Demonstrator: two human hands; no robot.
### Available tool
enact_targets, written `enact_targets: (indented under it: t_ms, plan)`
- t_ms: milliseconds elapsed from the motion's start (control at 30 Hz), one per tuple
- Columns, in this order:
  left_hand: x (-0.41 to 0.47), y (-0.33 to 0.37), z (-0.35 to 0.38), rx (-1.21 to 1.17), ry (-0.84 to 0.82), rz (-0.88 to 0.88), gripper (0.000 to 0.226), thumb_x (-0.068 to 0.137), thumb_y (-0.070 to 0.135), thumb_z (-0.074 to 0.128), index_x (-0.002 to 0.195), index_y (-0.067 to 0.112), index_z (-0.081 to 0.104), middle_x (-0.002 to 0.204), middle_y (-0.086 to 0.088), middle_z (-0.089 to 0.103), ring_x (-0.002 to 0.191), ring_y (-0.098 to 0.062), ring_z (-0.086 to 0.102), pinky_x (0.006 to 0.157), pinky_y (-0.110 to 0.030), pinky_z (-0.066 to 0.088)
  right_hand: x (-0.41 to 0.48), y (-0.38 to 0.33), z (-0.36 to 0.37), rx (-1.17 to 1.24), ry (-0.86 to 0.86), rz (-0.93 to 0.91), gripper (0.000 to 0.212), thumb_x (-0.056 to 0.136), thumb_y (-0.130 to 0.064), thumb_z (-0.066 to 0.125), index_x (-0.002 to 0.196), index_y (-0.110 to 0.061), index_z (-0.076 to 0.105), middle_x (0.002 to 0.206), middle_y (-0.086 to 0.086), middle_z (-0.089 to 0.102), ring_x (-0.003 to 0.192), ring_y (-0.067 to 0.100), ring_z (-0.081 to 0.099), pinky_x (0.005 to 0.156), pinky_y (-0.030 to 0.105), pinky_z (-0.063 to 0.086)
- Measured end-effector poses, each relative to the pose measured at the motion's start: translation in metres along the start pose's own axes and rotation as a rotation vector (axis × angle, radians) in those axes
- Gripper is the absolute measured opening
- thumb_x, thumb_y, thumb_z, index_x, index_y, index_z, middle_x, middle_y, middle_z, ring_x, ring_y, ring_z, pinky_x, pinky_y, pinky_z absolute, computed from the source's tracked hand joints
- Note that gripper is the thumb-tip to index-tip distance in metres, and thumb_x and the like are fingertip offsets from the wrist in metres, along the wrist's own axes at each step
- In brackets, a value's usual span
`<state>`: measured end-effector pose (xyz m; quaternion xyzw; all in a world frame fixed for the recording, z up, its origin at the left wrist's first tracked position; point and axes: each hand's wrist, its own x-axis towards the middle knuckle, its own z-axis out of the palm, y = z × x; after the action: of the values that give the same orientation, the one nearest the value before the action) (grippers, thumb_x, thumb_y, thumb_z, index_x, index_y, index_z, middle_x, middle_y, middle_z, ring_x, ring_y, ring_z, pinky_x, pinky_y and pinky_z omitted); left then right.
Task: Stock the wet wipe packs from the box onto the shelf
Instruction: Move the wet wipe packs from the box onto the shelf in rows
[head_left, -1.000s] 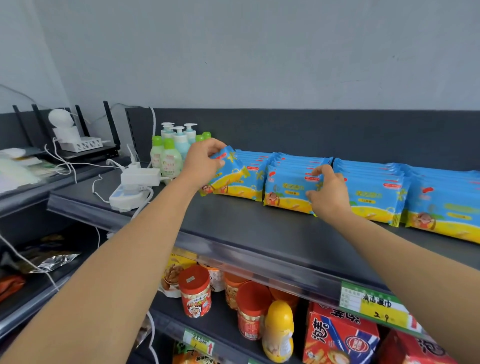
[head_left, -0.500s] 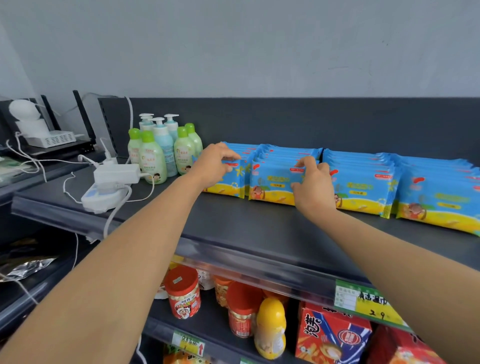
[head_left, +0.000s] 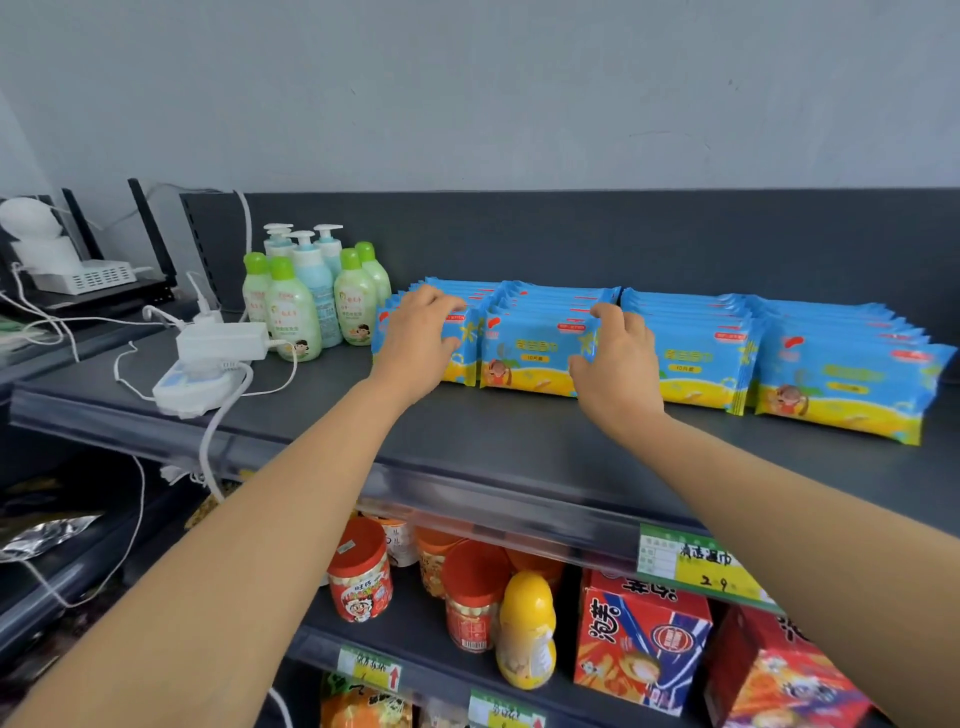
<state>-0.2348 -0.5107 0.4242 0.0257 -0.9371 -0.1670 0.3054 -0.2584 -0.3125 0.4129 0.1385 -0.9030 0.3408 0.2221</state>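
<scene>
On the top shelf (head_left: 467, 436), toward its back: wet wipe packs (head_left: 696, 364) in four rows side by side, printed faces to the front. In each row, standing on a long edge and leaning a little backward, one behind another. Long axis from left to right, parallel to the front edge of the shelf.

At the leftmost row (head_left: 464, 358), left hand (head_left: 421, 343) laid over the front pack, fingers curled over its top edge and thumb on the face, gripping it. At the second row (head_left: 530, 358), right hand (head_left: 618, 364) on the right end of the front pack, fingers bent over the upper corner, thumb lower at the same end, pinching it. Further right, third row (head_left: 698, 384) and fourth row (head_left: 847, 395), very close together; cannot tell if touching.

Behind the rows, the dark back panel (head_left: 571, 244), near. In front of them, a wide bare strip of shelf up to the front rail.

Just beside the leftmost row on the left, green and blue lotion bottles (head_left: 293, 317); farther left, a white power strip (head_left: 208, 364) with cables. On the front rail at the right, a price tag (head_left: 696, 566). Below, jars (head_left: 358, 577) and red boxes (head_left: 644, 639).
</scene>
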Motion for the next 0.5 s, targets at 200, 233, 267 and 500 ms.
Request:
enact_targets:
  t_ms: [200,233,267,500]
  plan:
    - [-0.039,0.047,-0.012,-0.045,0.028,0.113,0.028,0.088,0.004,0.058,0.115,0.009,0.063,0.118,-0.006,0.059,0.117,-0.022,0.048,0.097,-0.022,0.032,-0.036,0.007,-0.034,0.039,0.004,-0.165,0.035,0.091,-0.01,0.053,0.126,-0.007,0.051,0.129,0.01,0.051,0.121,0.027,0.044,0.098,0.036,0.039]
    - [-0.047,0.057,-0.015,-0.049,0.029,0.133,0.027,0.087,0.004,0.06,0.114,0.009,0.063,0.117,-0.007,0.06,0.116,-0.022,0.05,0.095,-0.021,0.032,-0.044,0.01,-0.042,0.042,0.004,-0.184,0.034,0.091,-0.011,0.053,0.125,-0.008,0.052,0.128,0.009,0.052,0.12,0.026,0.045,0.098,0.035,0.038]
    - [-0.055,0.068,-0.017,-0.053,0.027,0.154,0.027,0.087,0.004,0.06,0.114,0.008,0.064,0.115,-0.007,0.06,0.115,-0.022,0.051,0.093,-0.018,0.032,-0.053,0.015,-0.05,0.044,0.006,-0.201,0.034,0.091,-0.011,0.054,0.125,-0.008,0.053,0.127,0.009,0.053,0.12,0.026,0.046,0.097,0.033,0.038]
    - [-0.141,0.172,-0.006,-0.124,-0.082,0.413,0.025,0.084,0.006,0.063,0.109,0.006,0.066,0.11,-0.01,0.064,0.111,-0.027,0.056,0.094,-0.024,0.035,-0.145,0.079,-0.127,0.065,0.07,-0.291,0.025,0.087,-0.011,0.058,0.111,-0.005,0.062,0.106,0.01,0.063,0.101,0.025,0.057,0.087,0.031,0.043]
